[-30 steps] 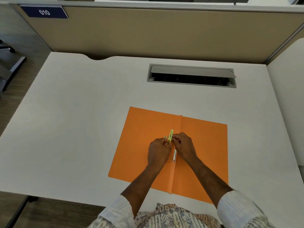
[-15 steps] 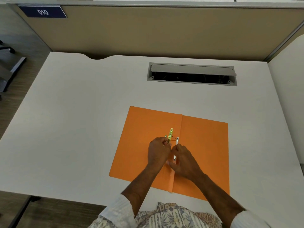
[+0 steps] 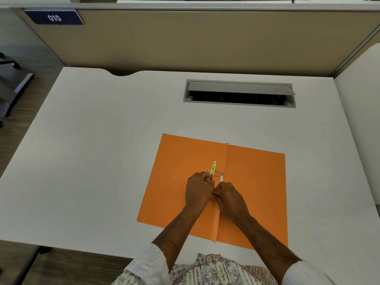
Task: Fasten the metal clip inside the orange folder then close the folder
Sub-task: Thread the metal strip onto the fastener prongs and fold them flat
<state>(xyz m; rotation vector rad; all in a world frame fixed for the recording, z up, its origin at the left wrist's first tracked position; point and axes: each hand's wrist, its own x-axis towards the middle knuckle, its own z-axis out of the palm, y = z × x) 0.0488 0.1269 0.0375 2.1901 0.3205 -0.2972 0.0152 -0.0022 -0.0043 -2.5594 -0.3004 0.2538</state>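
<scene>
On the white desk [image 3: 102,161], the left hand [image 3: 198,190] pinches the metal clip [image 3: 213,168] at the spine of the open orange folder [image 3: 257,192], the right hand [image 3: 230,197] closes on its nearer end, and at eleven o'clock a blue sign [image 3: 54,17] reads "010".

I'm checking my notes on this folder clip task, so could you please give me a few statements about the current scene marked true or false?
1. The orange folder lies open on the white desk. True.
2. Both hands are at the metal clip near the fold. True.
3. The left hand rests off the folder. False: it is over the folder, at the clip.
4. The cable tray lid is shut. False: it stands open.
5. The partition label reads 010. True.
</scene>
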